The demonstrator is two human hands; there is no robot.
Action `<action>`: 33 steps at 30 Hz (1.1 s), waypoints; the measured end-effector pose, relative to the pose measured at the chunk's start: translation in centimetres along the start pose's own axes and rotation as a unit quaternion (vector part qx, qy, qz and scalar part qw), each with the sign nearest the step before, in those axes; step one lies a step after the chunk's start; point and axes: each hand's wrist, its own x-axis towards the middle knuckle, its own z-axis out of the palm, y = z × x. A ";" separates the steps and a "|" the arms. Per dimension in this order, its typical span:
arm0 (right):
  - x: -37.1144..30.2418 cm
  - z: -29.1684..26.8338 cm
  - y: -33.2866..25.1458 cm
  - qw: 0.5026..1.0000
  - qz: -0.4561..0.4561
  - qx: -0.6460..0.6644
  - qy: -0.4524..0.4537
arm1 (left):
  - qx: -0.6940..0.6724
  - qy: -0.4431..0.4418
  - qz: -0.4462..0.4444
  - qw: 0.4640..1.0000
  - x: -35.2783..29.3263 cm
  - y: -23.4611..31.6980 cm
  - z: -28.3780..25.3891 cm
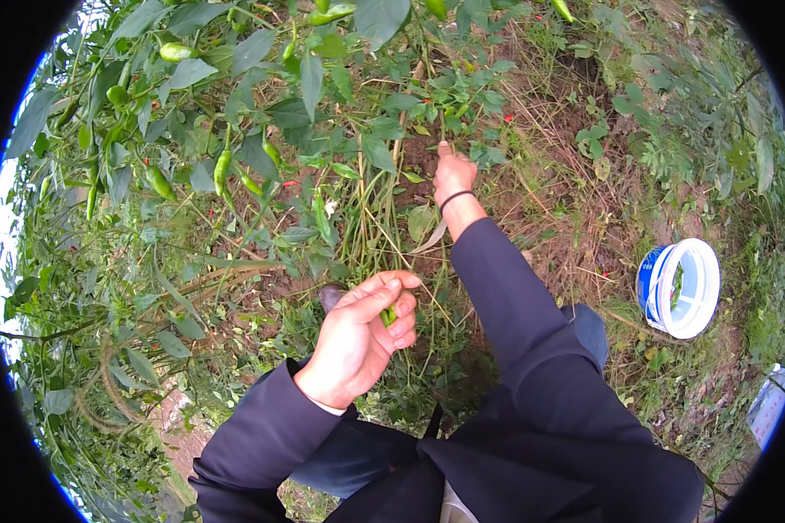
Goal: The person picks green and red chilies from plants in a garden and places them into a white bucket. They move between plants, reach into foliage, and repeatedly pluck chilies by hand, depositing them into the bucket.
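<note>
My left hand is curled in front of my body, its fingers closed around a green chili pepper that shows between thumb and fingers. Farther out, my right hand, with a dark band at the wrist, reaches low beside a leafy pepper plant. Its thumb lies forward and the fingers look closed, but what they grip is hidden. Green chilies hang on the plants at the upper left, among them one long pepper and a paler one.
A white and blue plastic bucket lies tilted at the right, green peppers inside. Weeds and dry stalks cover the soil. A pale bag-like object sits at the lower right edge. Thin stems stand between my hands.
</note>
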 end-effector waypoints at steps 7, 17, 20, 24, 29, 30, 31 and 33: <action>2.5 1.7 -0.5 0.998 0.045 0.036 0.022 | -0.002 -0.005 0.008 1.000 0.0 0.5 -0.8; -10.3 -6.7 -7.9 0.931 0.112 0.000 -0.346 | 0.277 0.131 0.134 0.942 6.4 3.2 -2.9; -11.8 -6.9 -10.5 0.917 0.098 -0.011 -0.387 | 0.298 0.087 0.122 0.943 10.4 4.3 -1.9; -12.8 -7.3 -12.5 0.903 0.109 -0.002 -0.416 | 0.305 -0.002 0.079 0.949 13.8 4.7 0.9; -13.3 -9.3 -13.3 0.907 0.087 0.004 -0.413 | 0.315 -0.097 0.073 0.941 14.8 4.5 3.5; -13.5 -9.8 -13.2 0.906 0.082 -0.001 -0.416 | 0.316 -0.091 0.079 0.941 14.7 4.3 3.7; -13.6 -9.9 -12.9 0.927 0.061 -0.036 -0.368 | 0.317 -0.084 0.086 0.941 14.5 4.0 3.9; -14.3 -10.0 -11.8 0.930 -0.213 -0.176 -0.243 | 0.336 -0.015 0.112 0.935 14.2 3.1 4.4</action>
